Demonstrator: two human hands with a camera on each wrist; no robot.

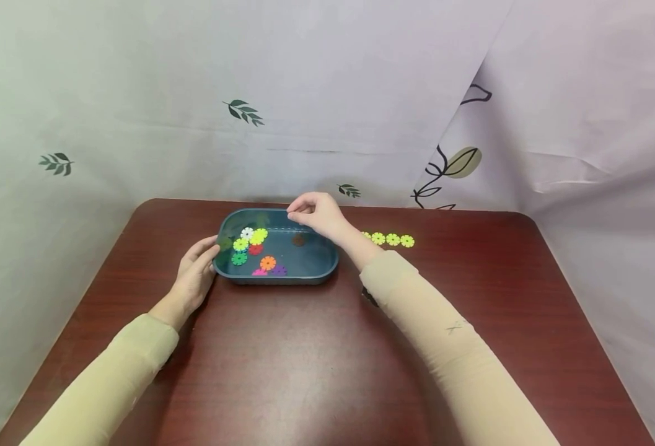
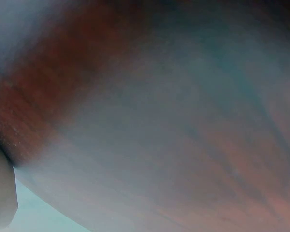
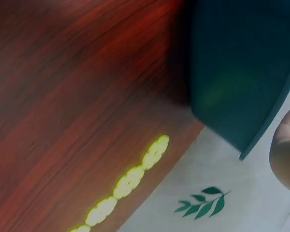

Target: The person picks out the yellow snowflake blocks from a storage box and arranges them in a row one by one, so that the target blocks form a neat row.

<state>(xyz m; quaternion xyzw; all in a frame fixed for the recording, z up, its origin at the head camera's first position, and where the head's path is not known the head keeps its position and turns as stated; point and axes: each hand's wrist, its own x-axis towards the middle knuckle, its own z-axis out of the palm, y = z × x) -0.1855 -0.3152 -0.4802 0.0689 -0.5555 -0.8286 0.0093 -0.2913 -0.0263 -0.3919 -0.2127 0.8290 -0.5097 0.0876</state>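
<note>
A dark blue-green tray (image 1: 316, 280) stands toward the back of the table. My left hand (image 1: 194, 272) holds it by its left end, fingertips at the rim. Several flower-shaped plastic discs lie inside, mostly at the left: a white disc (image 1: 246, 233), a green disc (image 1: 239, 259), an orange disc (image 1: 268, 263), and yellow, red, pink and purple ones. A brown disc (image 1: 297, 240) lies apart, farther right. Over the tray's back right rim is my right hand (image 1: 318, 214), fingers loosely bent, with nothing visible between thumb and forefinger. The left wrist view is mostly blurred.
Several yellow discs (image 1: 393, 240) form a row on the table right of the tray, partly hidden by my right forearm. A small dark object (image 1: 369, 297) shows below the right sleeve. A pale leaf-printed cloth (image 1: 305, 124) hangs behind the brown table (image 1: 282, 359).
</note>
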